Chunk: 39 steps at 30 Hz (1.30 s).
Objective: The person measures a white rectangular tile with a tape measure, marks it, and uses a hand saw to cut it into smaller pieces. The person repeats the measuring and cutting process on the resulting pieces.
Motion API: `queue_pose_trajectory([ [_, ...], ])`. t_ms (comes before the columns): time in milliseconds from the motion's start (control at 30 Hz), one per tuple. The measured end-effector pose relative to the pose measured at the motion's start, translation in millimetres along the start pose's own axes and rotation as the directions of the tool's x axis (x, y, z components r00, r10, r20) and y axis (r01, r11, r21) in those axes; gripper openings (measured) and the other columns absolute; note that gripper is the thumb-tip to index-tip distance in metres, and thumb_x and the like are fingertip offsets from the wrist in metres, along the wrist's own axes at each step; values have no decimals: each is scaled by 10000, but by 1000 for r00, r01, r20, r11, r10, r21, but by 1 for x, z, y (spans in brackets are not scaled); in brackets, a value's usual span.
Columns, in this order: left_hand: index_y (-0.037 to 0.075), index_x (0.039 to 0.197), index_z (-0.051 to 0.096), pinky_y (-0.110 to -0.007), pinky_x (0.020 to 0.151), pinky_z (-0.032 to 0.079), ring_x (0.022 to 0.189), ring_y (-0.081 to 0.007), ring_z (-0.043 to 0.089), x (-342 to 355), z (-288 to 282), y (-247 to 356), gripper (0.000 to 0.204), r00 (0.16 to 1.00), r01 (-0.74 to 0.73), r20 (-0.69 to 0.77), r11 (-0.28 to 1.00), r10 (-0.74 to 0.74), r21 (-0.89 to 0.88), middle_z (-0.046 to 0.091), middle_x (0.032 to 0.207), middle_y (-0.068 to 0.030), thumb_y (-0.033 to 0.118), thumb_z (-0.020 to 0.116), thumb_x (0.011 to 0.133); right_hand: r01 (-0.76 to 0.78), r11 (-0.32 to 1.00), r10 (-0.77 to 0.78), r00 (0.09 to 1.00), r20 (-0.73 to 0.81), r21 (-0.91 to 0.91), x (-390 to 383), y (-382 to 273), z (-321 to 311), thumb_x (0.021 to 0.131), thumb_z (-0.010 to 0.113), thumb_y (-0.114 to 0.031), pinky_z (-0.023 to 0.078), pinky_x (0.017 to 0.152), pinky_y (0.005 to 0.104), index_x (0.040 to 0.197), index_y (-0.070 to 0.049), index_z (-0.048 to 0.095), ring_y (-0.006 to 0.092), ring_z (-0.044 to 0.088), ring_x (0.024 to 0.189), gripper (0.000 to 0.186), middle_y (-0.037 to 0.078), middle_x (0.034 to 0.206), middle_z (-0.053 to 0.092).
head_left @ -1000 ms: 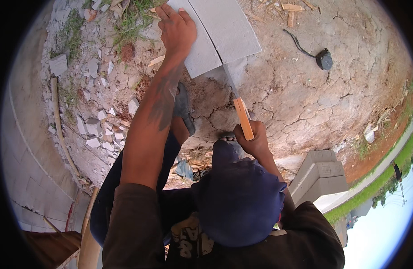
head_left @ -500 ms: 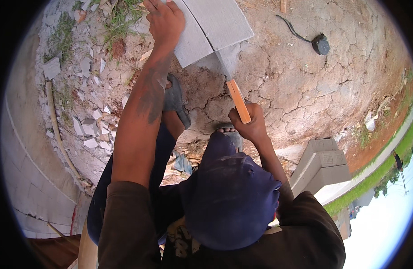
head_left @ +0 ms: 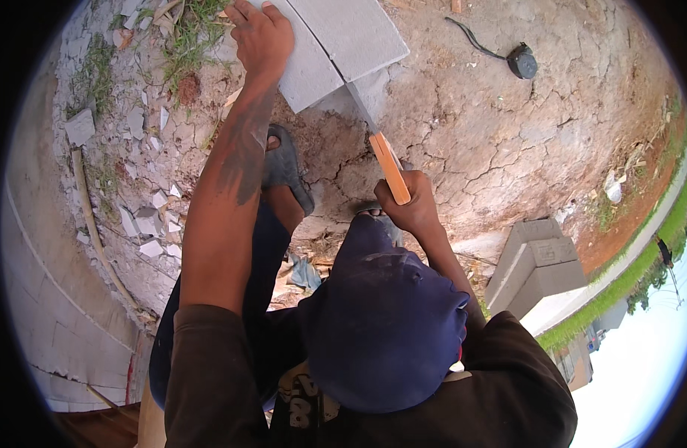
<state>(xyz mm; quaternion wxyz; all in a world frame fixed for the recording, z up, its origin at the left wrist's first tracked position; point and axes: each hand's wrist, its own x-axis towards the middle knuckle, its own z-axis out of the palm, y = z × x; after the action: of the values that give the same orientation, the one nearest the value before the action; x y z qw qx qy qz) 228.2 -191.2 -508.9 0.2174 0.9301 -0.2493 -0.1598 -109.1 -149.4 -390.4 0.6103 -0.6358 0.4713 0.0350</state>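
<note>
A grey block [head_left: 369, 33] lies on the ground at the top of the view, and a straight dark cut runs through it lengthwise. My left hand [head_left: 263, 37] rests on the block's left part, its fingers stretched out and apart. My right hand [head_left: 410, 200] is closed round the orange-brown wooden handle of a handsaw [head_left: 389, 168]. The saw's narrow blade runs up from the handle into the near end of the cut; the rest of it is hidden in the block. Pale dust lies on the soil beside the blade.
On the cracked soil at the upper right is a black tape measure [head_left: 522, 61] with a strap. More grey blocks [head_left: 537, 269] are stacked at the right. Broken block pieces [head_left: 148, 222] and a stick [head_left: 89, 205] lie at the left, near a block wall [head_left: 60, 313].
The handsaw and my right hand have drawn back slightly from the block. My left hand stays on the block. The whole view has shifted a little.
</note>
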Motion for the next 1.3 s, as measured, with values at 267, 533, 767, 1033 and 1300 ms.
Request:
queue_pose_trajectory([
  [267, -92, 1565, 234, -609, 1077, 430, 1352, -568, 446, 5, 6, -10, 702, 996, -55, -75, 998, 57, 26, 238, 1629, -317, 385, 374, 1070, -30, 997, 27, 999, -47, -67, -69, 32, -17, 842, 676, -53, 415, 482, 328, 626, -2, 553, 121, 527, 474, 254, 83, 540, 542],
  [533, -91, 1593, 205, -599, 1053, 485, 1366, -536, 437, 1, 3, -3, 726, 1000, -16, -23, 999, 17, 48, 166, 1674, -308, 390, 370, 1075, -63, 998, 64, 997, 40, -23, -2, 2, -9, 793, 705, -131, 524, 547, 403, 666, -8, 633, 320, 669, 530, 190, 176, 584, 611],
  [767, -28, 1613, 228, -614, 1095, 432, 1426, -511, 362, 4, -5, -3, 771, 999, 30, 6, 997, -31, 76, 251, 1646, -270, 506, 345, 1069, -72, 990, 74, 997, 7, -119, -104, 18, -47, 819, 682, -67, 438, 502, 379, 657, 11, 553, 209, 520, 456, 222, 146, 546, 510],
  [1033, -3, 1572, 373, -628, 1182, 303, 1483, -505, 291, 74, -1, -38, 930, 977, -2, 212, 997, -16, 82, 339, 1604, -295, 735, 325, 1007, -264, 953, 274, 961, 49, -147, -179, -20, -86, 799, 703, -71, 493, 516, 385, 658, -20, 615, 271, 625, 491, 174, 137, 572, 598],
  [1300, -62, 1346, 624, -533, 1134, 402, 1254, -451, 616, 120, 35, -73, 976, 973, -121, 213, 983, 90, 137, 647, 1283, -348, 807, 424, 947, -366, 921, 365, 930, -36, -131, -243, -39, -107, 859, 691, -52, 370, 440, 350, 603, 0, 499, 122, 464, 436, 325, 98, 491, 474],
])
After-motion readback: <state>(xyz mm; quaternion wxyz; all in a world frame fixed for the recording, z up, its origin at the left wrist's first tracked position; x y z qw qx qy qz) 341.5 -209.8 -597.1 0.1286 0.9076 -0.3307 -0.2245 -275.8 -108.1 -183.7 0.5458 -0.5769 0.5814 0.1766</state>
